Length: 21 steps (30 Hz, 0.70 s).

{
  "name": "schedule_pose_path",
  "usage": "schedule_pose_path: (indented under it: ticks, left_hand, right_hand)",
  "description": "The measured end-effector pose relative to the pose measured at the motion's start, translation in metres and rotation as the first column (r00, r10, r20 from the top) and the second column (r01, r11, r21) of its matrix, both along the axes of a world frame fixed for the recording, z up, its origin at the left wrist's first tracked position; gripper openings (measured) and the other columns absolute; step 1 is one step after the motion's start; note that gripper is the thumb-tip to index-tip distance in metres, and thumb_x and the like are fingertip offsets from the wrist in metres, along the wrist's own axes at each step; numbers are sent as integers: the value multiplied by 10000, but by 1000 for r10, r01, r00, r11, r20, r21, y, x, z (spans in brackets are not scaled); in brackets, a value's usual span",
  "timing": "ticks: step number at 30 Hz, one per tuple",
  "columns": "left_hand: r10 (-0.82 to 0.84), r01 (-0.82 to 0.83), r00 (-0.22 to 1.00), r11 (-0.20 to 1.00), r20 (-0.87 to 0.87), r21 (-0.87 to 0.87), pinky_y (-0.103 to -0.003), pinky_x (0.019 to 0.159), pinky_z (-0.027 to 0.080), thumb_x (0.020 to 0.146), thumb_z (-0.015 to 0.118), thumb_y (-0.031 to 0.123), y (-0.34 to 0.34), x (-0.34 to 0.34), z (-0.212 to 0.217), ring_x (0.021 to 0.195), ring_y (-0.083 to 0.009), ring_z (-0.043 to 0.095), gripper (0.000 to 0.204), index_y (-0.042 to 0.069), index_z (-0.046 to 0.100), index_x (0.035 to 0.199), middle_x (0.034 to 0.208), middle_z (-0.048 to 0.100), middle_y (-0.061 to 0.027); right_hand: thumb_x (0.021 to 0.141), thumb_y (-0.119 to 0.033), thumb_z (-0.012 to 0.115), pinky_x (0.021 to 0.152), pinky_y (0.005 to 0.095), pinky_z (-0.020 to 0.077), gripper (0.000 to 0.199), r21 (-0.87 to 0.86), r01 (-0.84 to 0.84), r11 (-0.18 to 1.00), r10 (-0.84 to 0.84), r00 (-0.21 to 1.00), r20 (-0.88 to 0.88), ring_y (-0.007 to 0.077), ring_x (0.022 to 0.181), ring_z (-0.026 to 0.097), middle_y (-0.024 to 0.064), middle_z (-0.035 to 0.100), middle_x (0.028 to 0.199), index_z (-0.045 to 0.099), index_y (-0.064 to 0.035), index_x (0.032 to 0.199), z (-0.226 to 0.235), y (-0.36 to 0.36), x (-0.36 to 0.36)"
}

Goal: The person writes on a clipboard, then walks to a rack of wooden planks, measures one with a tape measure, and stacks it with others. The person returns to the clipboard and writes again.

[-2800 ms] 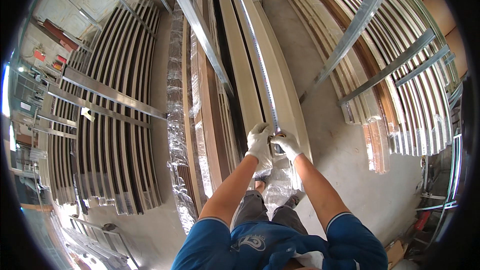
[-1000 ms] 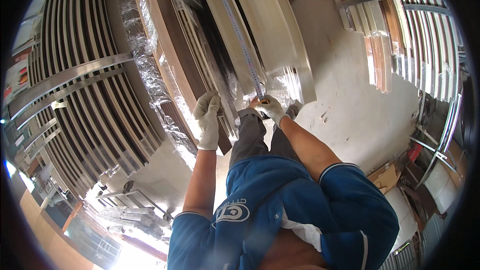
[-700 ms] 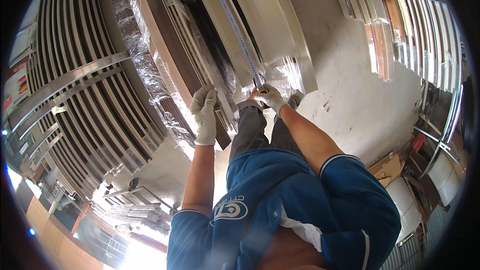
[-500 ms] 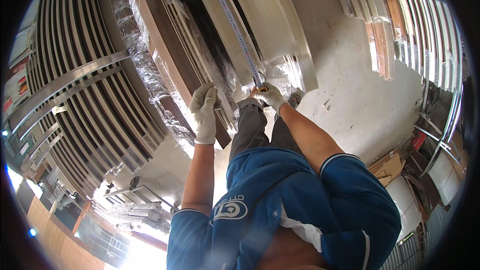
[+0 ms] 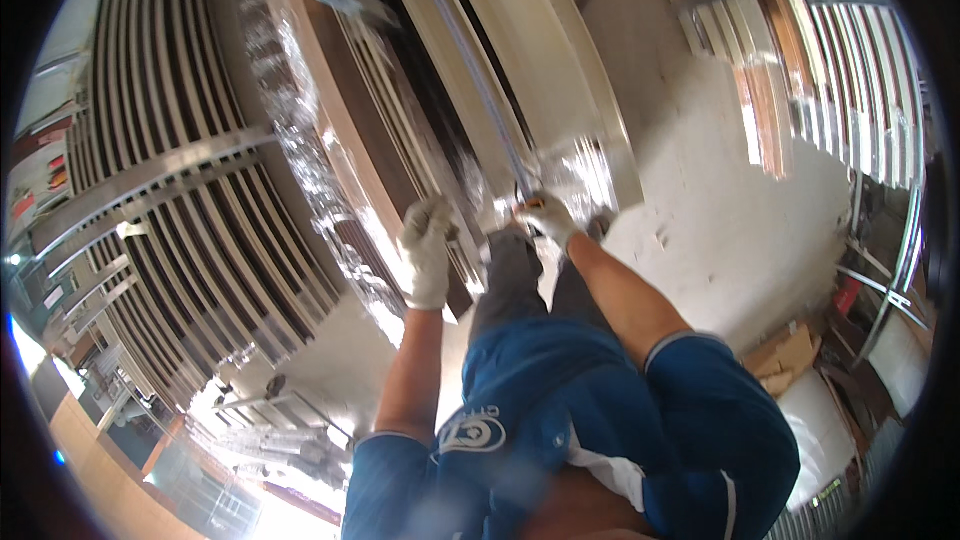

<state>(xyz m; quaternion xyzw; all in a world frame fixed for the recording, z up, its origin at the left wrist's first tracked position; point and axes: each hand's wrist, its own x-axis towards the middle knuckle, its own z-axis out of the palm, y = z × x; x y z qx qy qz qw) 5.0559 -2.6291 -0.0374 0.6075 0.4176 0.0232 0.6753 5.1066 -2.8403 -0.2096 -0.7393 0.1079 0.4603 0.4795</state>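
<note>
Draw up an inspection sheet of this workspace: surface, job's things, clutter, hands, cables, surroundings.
Surface: long beige boards lying side by side.
Job's things: tape measure, its blade drawn out along the boards.
Clutter: clear plastic wrap at the boards' near end; cardboard at lower right.
Hands: left hand gloved, fingers curled, hold unclear; right hand gloved, gripping the tape measure.
Cables: nothing seen.
Surroundings: stacked long strips on both sides; pale floor.
</note>
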Motion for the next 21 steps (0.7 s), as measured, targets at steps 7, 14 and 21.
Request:
schedule_pose_path:
  ticks: [7,14,21]
  left_hand:
    - [-24,26,998,999,58,-40,-257,658,507,947,642,186,2,27,4,758,-82,603,232,33,659,1120,938,679,-6]
    - [-11,18,999,985,43,-170,-253,624,500,940,651,170,6,51,10,684,-96,602,205,62,678,1112,861,678,-6]
    - [-128,146,988,955,86,-258,-277,678,515,939,650,244,-1,103,12,759,-126,618,343,37,620,1211,1000,666,-62]
  right_hand:
    - [738,-195,776,585,299,502,302,188,167,968,-158,985,-62,122,661,587,33,616,761,647,-57,974,51,58,101]
    - [743,-159,754,469,308,483,223,267,147,952,-193,969,156,120,551,544,16,561,685,606,-72,884,143,98,185]
    - [762,-157,786,529,276,469,304,269,118,956,-174,966,194,99,621,565,0,607,765,667,-58,1023,162,55,169]
